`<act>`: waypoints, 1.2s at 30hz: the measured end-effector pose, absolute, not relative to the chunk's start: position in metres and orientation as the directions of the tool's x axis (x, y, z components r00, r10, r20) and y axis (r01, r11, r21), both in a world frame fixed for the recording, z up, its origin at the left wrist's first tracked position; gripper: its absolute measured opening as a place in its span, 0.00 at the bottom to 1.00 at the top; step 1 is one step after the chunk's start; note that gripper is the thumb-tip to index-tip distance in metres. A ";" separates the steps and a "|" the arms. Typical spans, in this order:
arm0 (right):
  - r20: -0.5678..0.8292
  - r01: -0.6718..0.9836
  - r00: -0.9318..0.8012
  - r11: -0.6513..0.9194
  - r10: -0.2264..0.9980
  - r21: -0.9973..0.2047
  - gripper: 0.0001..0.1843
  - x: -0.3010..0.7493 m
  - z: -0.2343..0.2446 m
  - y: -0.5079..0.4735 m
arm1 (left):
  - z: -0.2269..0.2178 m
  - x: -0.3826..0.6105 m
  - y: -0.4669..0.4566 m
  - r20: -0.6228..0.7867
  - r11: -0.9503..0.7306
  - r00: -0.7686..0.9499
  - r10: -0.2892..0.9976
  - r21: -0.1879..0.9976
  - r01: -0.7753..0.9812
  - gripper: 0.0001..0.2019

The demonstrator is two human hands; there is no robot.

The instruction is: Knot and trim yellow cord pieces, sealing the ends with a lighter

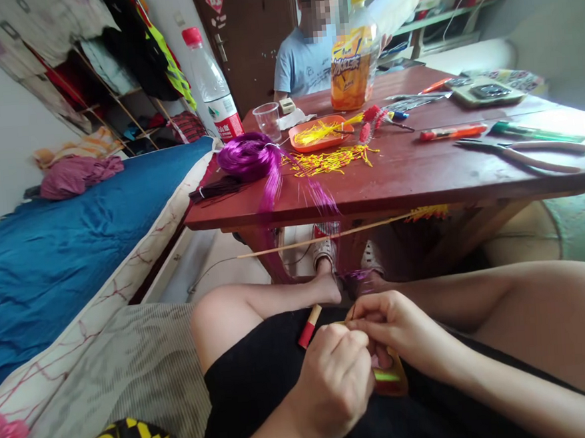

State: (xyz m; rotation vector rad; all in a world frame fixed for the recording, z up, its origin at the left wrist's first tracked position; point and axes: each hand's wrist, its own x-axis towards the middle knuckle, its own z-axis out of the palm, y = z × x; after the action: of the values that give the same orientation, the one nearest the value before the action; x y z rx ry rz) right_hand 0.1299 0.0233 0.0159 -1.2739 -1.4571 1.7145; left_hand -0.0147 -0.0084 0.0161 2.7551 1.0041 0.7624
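My left hand point(336, 379) is curled into a closed grip above my lap. Against it, my right hand point(397, 325) has thumb and fingers pinched together. What the fingertips of both hands hold is too small and too covered to make out. Partly hidden beneath them, a yellow-orange tray point(396, 380) rests on the black cloth point(263, 374) over my lap. A small red and tan tube point(309, 326) lies beside my left hand. Beyond my knees is a thin stick point(319, 240) with yellow-red strands at its right end.
On the red table point(390, 179) lie a purple fibre bundle point(251, 156) hanging over the edge, yellow strands point(328, 160), an orange tray point(301, 138), pliers point(523, 152), and a tea bottle point(354, 61). A person point(301, 61) sits opposite. A bed point(73, 241) stands left.
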 end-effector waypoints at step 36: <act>-0.164 0.113 -0.445 -0.127 0.880 -0.985 0.10 0.146 0.031 0.017 | 0.017 -0.003 -0.013 0.479 -0.533 0.253 0.840 0.644 0.548 0.08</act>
State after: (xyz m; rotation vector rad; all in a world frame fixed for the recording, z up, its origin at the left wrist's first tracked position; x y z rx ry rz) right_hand 0.1460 0.0167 0.0306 -1.1245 -1.5409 1.6326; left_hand -0.0030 -0.0134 0.0167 2.1850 1.2737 1.1704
